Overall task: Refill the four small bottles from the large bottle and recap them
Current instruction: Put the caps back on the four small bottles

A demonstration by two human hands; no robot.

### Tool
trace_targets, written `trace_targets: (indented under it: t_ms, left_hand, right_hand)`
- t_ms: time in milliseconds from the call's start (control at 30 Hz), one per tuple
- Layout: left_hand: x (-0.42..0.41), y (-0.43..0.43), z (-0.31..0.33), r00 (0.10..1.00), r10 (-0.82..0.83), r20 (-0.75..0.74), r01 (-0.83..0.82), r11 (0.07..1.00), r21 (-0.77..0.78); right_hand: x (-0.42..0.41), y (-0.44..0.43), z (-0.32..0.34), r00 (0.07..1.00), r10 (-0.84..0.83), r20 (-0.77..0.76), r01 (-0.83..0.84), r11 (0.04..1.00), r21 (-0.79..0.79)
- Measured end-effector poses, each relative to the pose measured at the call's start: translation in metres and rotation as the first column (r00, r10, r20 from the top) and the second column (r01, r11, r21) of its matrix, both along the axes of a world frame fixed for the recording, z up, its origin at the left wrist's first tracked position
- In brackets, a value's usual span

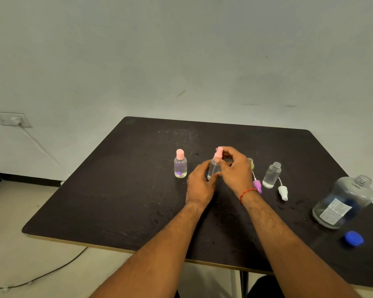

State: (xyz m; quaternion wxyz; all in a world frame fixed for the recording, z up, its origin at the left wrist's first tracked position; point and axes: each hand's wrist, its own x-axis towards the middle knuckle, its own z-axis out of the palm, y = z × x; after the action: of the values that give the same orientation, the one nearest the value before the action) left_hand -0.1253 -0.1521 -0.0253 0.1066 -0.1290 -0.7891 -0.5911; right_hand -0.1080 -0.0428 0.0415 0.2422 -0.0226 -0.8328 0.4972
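Recapping looked to be the step in hand: the left hand [199,186] was wrapped around the body of a small clear bottle [213,168] standing near the middle of the dark table [116,190], while the right hand [233,171] pinched the pink spray cap [218,153] on its neck from above, apparently twisting it home. Both hands met over this bottle, the left at its seven o'clock and the right at its three o'clock. At its nine o'clock, a little apart, stood a second bottle with a pink flip cap [180,166], already closed and holding clear liquid. At three o'clock, just past the right hand, a yellow-green bottle top [250,163] showed, mostly hidden, with a purple spray cap [257,186] lying loose in front of it; farther along stood an open clear bottle [272,175] with liquid inside and its white spray cap [283,192] lying beside it. The large bottle [342,203] stood uncapped well off at four o'clock, its blue lid [353,238] lying just in front of it. In my judgement, the next move called for finishing the turn until the pink cap seated, then letting go and reaching right for the purple cap, threading its dip tube into the neck without tipping the light bottle.
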Motion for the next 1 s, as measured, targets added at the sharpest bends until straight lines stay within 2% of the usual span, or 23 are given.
trace_targets:
  t_ms: [167, 467, 667, 833, 1000]
  left_hand:
    - [0.0001, 0.0002, -0.0007, 1.000, 0.006, 0.014, -0.006, 1.000, -0.002]
    - [-0.0012, 0.0007, -0.0015, 1.000, 0.019, 0.013, -0.019, 1.000, -0.008]
    - [0.0003, 0.0001, -0.0006, 1.000, -0.005, 0.001, 0.005, 1.000, 0.011]
    - [-0.0002, 0.0002, -0.0014, 1.000, 0.020, 0.003, -0.020, 1.000, -0.012]
    - [-0.0002, 0.0004, -0.0009, 1.000, 0.026, -0.010, -0.026, 1.000, -0.001]
  right_hand:
    - [-0.0038, 0.0011, -0.0009, 0.999, 0.028, 0.037, -0.029, 0.999, 0.031]
    - [-0.0017, -0.0009, 0.0036, 0.998, -0.065, 0.001, 0.065, 0.997, 0.052]
    - [-0.0018, 0.0026, 0.0024, 0.996, 0.088, 0.031, -0.087, 0.996, -0.022]
    - [0.0000, -0.0021, 0.0056, 1.000, -0.007, 0.016, 0.008, 0.999, -0.048]
    - [0.0004, -0.0023, 0.0070, 1.000, 0.010, 0.028, -0.009, 0.998, -0.056]
